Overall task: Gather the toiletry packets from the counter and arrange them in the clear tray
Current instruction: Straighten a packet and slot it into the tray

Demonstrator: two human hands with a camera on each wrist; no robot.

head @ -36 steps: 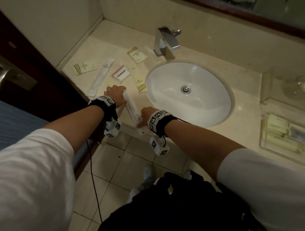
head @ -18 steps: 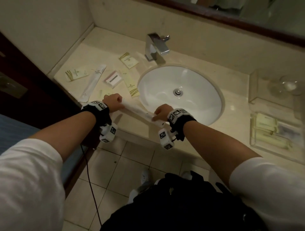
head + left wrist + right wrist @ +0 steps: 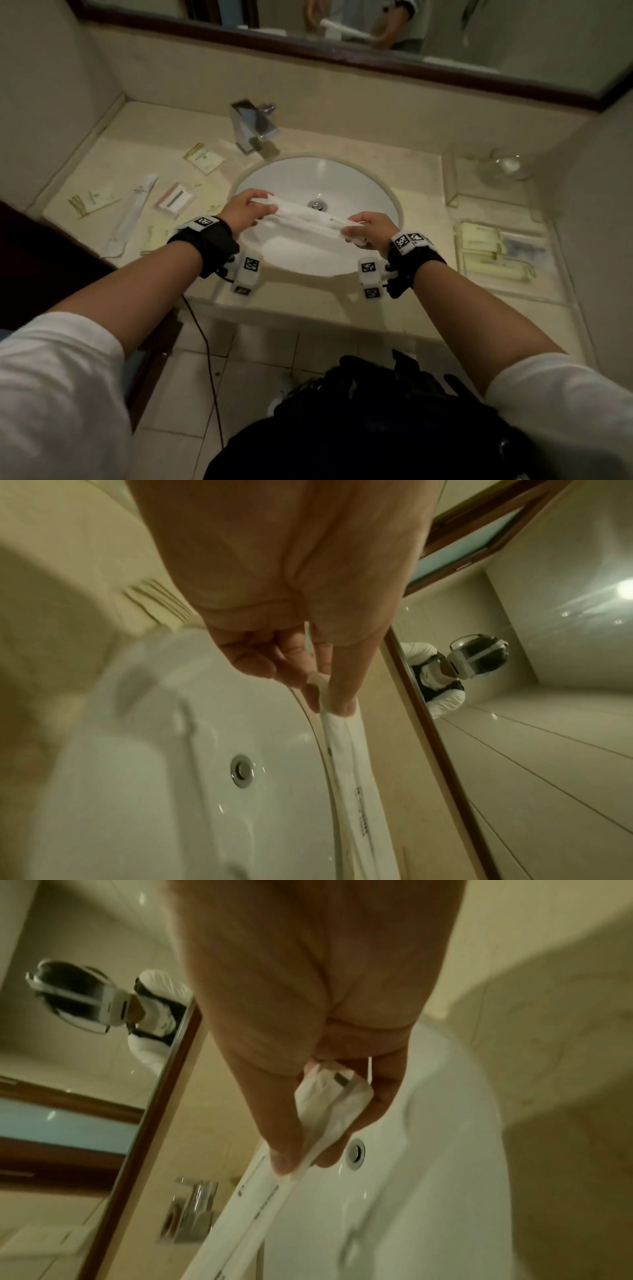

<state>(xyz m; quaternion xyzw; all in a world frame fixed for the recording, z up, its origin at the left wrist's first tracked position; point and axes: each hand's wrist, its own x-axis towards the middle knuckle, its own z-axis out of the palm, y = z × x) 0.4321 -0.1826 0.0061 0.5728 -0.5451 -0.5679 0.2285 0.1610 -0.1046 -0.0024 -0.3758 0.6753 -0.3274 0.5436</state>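
One long white packet is held over the sink by two hands. The left hand pinches its left end and the right hand pinches the right end; the fingers grasp it. Five or six more packets lie on the tabletop at left. The tray at right holds several packets.

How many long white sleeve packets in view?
2. Counter sleeve lies left of the sink; held sleeve is over the sink, left hand and right hand pinching its ends. Tray contents unclear.
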